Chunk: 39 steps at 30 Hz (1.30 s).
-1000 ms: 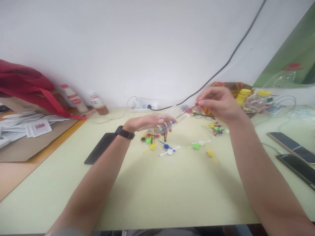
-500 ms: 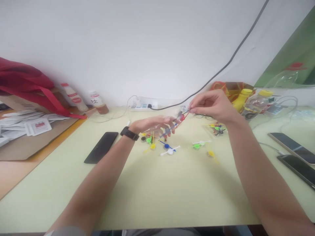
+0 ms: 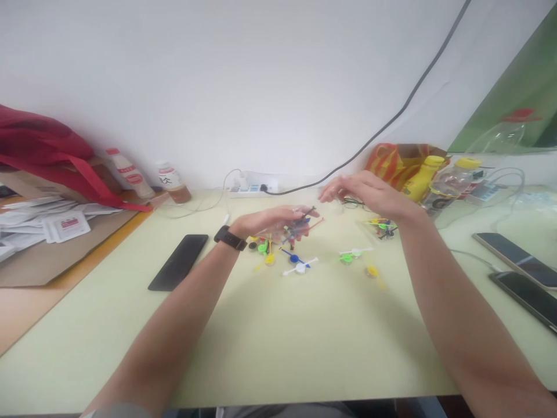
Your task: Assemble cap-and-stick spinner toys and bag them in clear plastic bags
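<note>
My left hand [image 3: 274,219], with a dark watch [image 3: 230,237] on its wrist, is closed around a few thin plastic arrow spinners [image 3: 305,219] in black, blue and red. Clear material shows beside its fingers; what it is, I cannot tell. To the right, my right hand [image 3: 369,194] hovers with its fingers apart and nothing visible in them. Below the hands lie a blue spinner [image 3: 294,259], a white spinner [image 3: 300,268], a yellow spinner [image 3: 270,260], a green spinner [image 3: 347,259] and another yellow spinner [image 3: 371,271].
A small pile of mixed spinners [image 3: 384,227] lies near my right wrist. A black phone [image 3: 179,262] is on the left; two more phones [image 3: 520,258] are on the right. Bottles [image 3: 452,179], a power strip [image 3: 252,187] and a red bag [image 3: 39,139] line the wall.
My right hand has let go of the red and dark spinner pieces and moved slightly away, fingers spreading. Those pieces are now in my left hand, lower down.
</note>
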Available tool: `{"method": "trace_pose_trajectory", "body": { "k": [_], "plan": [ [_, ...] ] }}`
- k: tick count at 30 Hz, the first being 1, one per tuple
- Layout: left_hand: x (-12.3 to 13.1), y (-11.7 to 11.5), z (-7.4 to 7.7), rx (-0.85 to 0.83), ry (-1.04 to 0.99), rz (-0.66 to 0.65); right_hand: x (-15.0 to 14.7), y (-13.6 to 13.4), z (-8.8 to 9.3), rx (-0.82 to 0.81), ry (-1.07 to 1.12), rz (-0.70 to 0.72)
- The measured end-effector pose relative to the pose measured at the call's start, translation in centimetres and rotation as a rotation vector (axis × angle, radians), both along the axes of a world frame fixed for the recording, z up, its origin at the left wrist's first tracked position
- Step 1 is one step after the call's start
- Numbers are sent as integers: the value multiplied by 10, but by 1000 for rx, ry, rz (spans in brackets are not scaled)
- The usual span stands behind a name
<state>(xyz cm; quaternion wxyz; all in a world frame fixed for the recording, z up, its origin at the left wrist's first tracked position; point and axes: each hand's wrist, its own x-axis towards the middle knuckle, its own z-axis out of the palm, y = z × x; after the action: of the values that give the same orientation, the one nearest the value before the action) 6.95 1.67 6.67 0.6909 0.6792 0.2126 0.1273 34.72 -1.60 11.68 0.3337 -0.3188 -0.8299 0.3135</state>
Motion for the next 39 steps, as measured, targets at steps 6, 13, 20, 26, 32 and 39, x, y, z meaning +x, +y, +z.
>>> {"method": "trace_pose_trajectory", "body": {
  "k": [6,13,20,26,32,39],
  "plan": [
    [5,1,-3,-56,-41,56,-3,-6,3,75,-29,-21],
    [32,-2,-19,-347,-142,119,-2,-4,1,107,168,-116],
    [30,10,-28,-332,-108,426,40,22,-17,13,-261,-447],
    [24,15,-26,-277,-237,490,34,46,-55,-527,-942,80],
    [22,10,-28,-114,-221,512,15,55,-75,-622,-945,222],
    [42,-2,-37,-57,-261,449,13,50,-72,-622,-889,250]
  ]
}}
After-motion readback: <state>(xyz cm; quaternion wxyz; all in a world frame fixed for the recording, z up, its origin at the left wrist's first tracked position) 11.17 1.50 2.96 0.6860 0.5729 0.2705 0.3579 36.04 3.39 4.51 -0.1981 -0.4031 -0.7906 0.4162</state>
